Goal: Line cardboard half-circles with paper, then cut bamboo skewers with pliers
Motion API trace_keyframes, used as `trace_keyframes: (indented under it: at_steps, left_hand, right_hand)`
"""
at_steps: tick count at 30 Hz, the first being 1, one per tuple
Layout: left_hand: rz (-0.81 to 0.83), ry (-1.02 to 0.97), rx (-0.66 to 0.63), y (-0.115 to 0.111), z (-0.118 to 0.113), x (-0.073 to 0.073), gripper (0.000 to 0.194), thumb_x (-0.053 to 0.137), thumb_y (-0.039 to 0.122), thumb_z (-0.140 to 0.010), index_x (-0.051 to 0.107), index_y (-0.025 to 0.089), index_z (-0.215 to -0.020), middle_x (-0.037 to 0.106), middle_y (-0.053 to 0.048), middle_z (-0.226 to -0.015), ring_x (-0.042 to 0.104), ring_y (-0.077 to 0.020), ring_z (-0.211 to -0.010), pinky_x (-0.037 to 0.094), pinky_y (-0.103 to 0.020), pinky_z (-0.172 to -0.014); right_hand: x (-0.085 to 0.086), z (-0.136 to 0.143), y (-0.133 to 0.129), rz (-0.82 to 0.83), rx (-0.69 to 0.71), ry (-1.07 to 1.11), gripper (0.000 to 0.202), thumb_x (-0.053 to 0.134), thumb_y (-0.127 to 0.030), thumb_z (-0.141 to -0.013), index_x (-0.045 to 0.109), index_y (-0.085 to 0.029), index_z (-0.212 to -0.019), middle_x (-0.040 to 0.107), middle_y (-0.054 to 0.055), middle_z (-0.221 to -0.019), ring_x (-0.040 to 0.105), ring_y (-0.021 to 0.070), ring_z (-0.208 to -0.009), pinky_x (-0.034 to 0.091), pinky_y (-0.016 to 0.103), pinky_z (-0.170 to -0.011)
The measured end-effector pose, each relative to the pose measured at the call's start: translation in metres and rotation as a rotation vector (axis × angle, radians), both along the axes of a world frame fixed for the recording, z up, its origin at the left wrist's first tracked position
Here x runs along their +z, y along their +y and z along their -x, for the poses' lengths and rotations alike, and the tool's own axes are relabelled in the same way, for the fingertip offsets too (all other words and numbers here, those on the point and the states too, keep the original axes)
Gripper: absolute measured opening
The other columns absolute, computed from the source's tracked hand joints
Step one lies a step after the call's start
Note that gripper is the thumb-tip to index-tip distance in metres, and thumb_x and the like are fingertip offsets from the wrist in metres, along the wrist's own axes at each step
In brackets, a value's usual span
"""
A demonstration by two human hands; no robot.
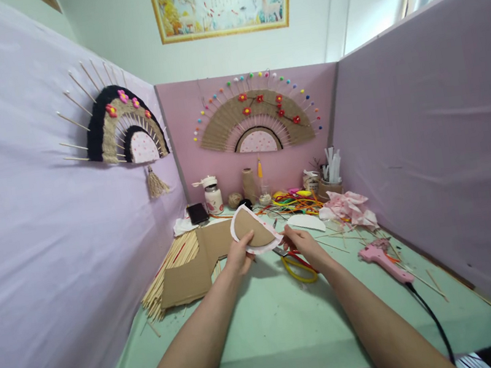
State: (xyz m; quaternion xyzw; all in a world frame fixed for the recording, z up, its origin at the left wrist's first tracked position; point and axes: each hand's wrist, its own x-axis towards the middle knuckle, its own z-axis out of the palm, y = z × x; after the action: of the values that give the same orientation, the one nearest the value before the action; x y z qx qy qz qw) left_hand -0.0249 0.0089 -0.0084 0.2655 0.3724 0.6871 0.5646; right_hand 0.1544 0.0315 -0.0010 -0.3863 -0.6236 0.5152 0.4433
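A half-round cardboard piece point(253, 230) edged in white cloth is held above the table point(272, 323), the left hand point(240, 257) pinching its seven o'clock edge, the right hand point(299, 244) its four o'clock corner, scissors point(296, 263) just below.

Scissors point(296, 263) under hands; glue gun point(383, 258) right; skewers point(173, 270) left.

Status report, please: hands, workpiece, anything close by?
Left hand and right hand both grip the cardboard half-disc. Held above the table. Scissors lie just below.
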Motion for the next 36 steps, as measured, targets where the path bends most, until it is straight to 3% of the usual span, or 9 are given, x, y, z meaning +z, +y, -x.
trace_keyframes:
  at_steps: [3,7,14,18,22,29,36]
  left_hand:
    - [0.000,-0.026,0.005,0.000,0.000,0.000,0.038,0.074,0.020,-0.067,0.063,0.011,-0.103,0.071,-0.011,-0.098,0.067,-0.0206,-0.086,0.056,-0.029,-0.072]
    - [-0.040,-0.040,0.011,-0.003,-0.006,-0.002,0.042,0.073,0.016,-0.068,0.063,0.014,-0.108,0.071,-0.010,-0.104,0.067,-0.0180,-0.087,0.055,-0.028,-0.076]
    - [-0.030,-0.013,-0.058,-0.008,-0.010,0.003,0.046,0.075,0.022,-0.069,0.062,0.014,-0.112,0.071,-0.011,-0.104,0.067,-0.0205,-0.092,0.055,-0.031,-0.081]
    - [-0.058,-0.041,-0.048,-0.009,-0.007,0.007,0.044,0.074,0.026,-0.071,0.062,0.015,-0.112,0.072,-0.010,-0.101,0.067,-0.0218,-0.095,0.053,-0.035,-0.087]
    - [-0.028,0.016,-0.153,-0.012,-0.013,0.005,0.039,0.076,0.026,-0.069,0.065,0.013,-0.104,0.072,-0.012,-0.099,0.067,-0.0243,-0.094,0.053,-0.037,-0.087]
    - [-0.026,0.088,-0.149,-0.017,-0.023,0.002,0.042,0.078,0.028,-0.065,0.066,0.012,-0.102,0.071,-0.013,-0.101,0.067,-0.0248,-0.090,0.053,-0.040,-0.085]
    - [0.042,0.159,-0.183,-0.019,-0.026,-0.001,0.041,0.078,0.031,-0.064,0.067,0.011,-0.099,0.072,-0.013,-0.095,0.067,-0.0227,-0.083,0.053,-0.035,-0.079]
  right_hand:
    - [-0.001,0.001,-0.001,-0.009,0.019,-0.024,0.052,0.056,-0.065,-0.073,0.066,-0.014,-0.067,0.062,0.005,-0.062,0.051,0.0132,-0.057,0.038,0.025,-0.055]
    - [-0.004,0.005,-0.002,-0.060,0.048,-0.046,0.043,0.065,-0.057,-0.070,0.068,-0.014,-0.075,0.060,0.002,-0.062,0.050,0.0133,-0.058,0.038,0.025,-0.056]
    - [-0.006,0.004,-0.001,-0.041,0.071,-0.005,0.038,0.072,-0.051,-0.062,0.063,-0.014,-0.068,0.058,0.000,-0.063,0.048,0.0117,-0.059,0.037,0.024,-0.057]
    - [-0.002,0.003,-0.002,-0.044,0.083,0.000,0.041,0.065,-0.056,-0.069,0.065,-0.015,-0.073,0.061,0.002,-0.068,0.051,0.0137,-0.064,0.040,0.025,-0.060]
    - [-0.001,0.001,0.000,-0.096,-0.010,0.054,0.041,0.061,-0.057,-0.072,0.065,-0.017,-0.076,0.062,0.002,-0.071,0.053,0.0160,-0.067,0.042,0.027,-0.061]
    - [-0.004,0.002,-0.001,-0.221,-0.107,-0.075,0.034,0.059,-0.051,-0.074,0.058,-0.018,-0.068,0.051,-0.001,-0.059,0.043,0.0129,-0.055,0.035,0.025,-0.051]
    - [-0.001,-0.001,-0.003,-0.331,-0.135,-0.133,0.045,0.043,-0.056,-0.084,0.042,-0.019,-0.058,0.039,-0.003,-0.057,0.037,0.0119,-0.057,0.031,0.025,-0.054]
